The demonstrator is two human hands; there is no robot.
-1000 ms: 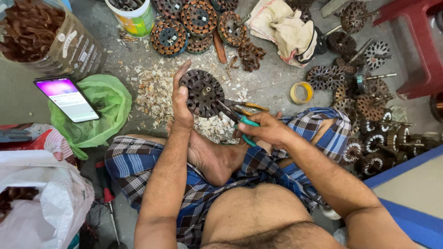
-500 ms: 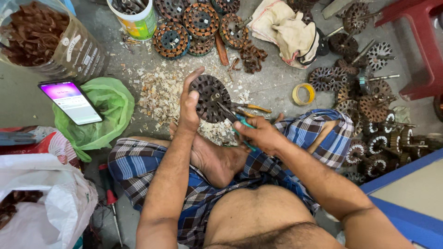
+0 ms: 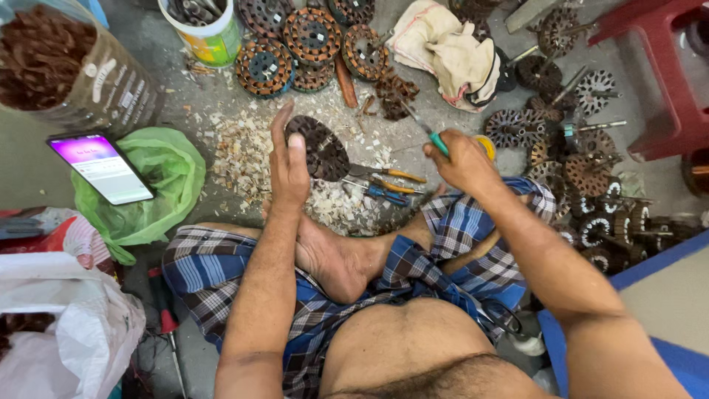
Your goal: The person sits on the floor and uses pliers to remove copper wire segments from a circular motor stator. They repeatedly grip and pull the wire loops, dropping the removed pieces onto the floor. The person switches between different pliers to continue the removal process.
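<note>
Head view: left hand (image 3: 289, 164) grips the dark slotted motor core (image 3: 319, 146) on edge over the chip-strewn floor (image 3: 244, 155). Right hand (image 3: 464, 160), fist clenched round a green-handled screwdriver (image 3: 427, 134), sits to the core's right, well apart; shaft slants up-left.

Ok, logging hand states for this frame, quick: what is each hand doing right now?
Left hand: closed on the dark round slotted metal motor core, steadying it.
Right hand: closed on the green-handled thin metal tool, raised clear of the core.
</note>
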